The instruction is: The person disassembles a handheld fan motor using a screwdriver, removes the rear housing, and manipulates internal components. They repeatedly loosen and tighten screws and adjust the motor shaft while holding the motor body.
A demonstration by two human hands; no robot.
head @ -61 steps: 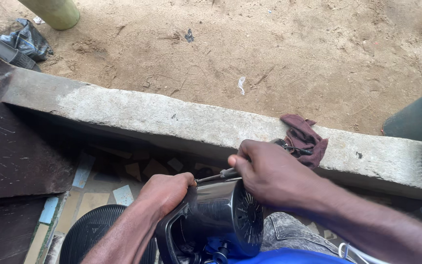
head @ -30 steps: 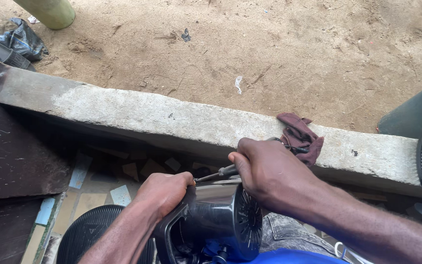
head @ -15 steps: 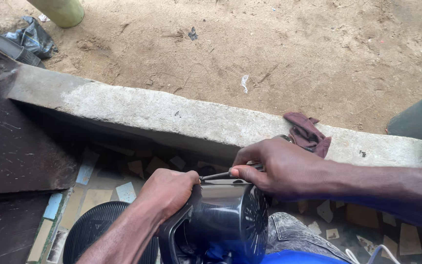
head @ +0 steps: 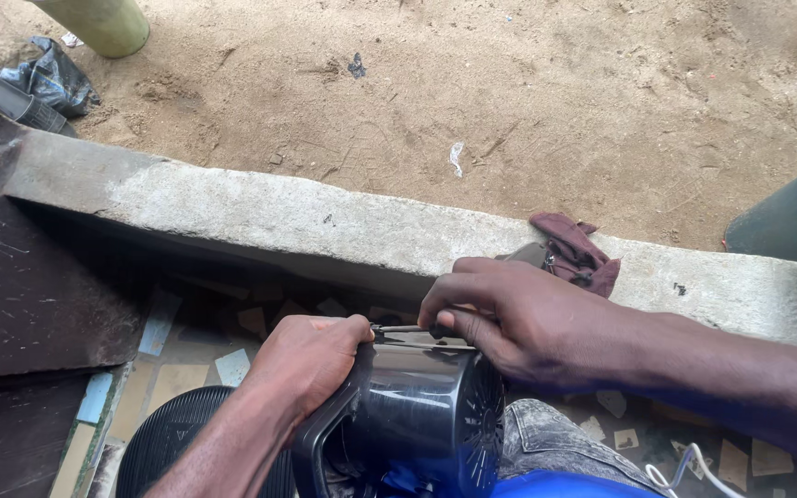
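Below the concrete ledge (head: 343, 217), left hand (head: 311, 360) clamps the black motor housing (head: 412, 410) while right hand (head: 509, 318) pinches a thin screwdriver (head: 403, 328), which might slip off if the housing rolls.

You see no package, label, sign or screen here. Nearest to it: crumpled dark plastic bag (head: 48, 78) on sand, top left, beside green post (head: 103, 23); small white wrapper scrap (head: 456, 157) lying on sand beyond concrete curb (head: 306, 217).
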